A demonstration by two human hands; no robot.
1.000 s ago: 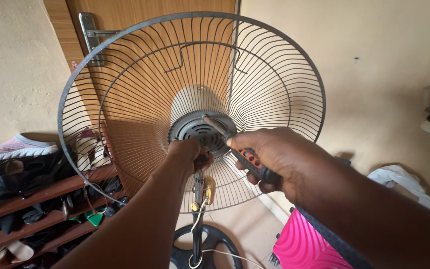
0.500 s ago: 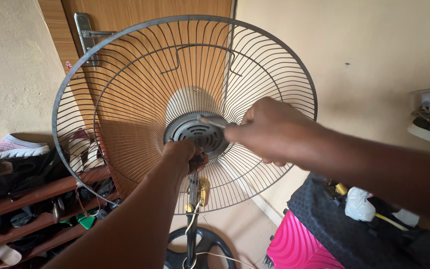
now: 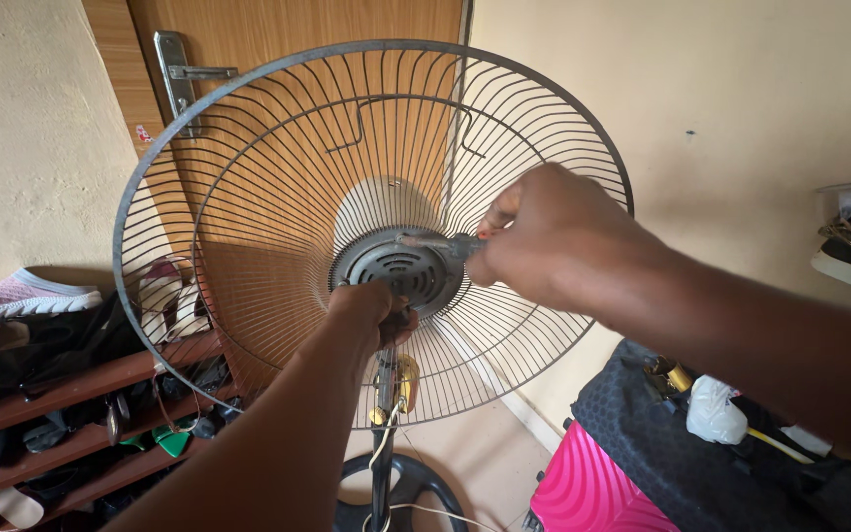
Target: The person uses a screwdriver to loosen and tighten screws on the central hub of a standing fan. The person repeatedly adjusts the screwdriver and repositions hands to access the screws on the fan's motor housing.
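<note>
A standing fan's round wire rear guard (image 3: 248, 148) faces me, with a grey motor hub (image 3: 398, 268) at its centre and no blades on it. My left hand (image 3: 371, 310) grips the lower edge of the hub, just above the pole. My right hand (image 3: 549, 236) holds a screwdriver (image 3: 440, 242) whose metal shaft lies across the upper right part of the hub. The screwdriver's handle is hidden inside my fist.
The fan's pole (image 3: 382, 443) and round black base (image 3: 406, 493) stand on the floor. A wooden door (image 3: 278, 39) with a metal handle (image 3: 184, 74) is behind. A shoe rack (image 3: 61, 394) fills the left. A pink suitcase (image 3: 593, 488) under a dark bag (image 3: 662, 424) sits right.
My right hand has risen from below and right of the hub to its upper right, and the screwdriver shaft now lies nearly level. My left hand stays on the hub.
</note>
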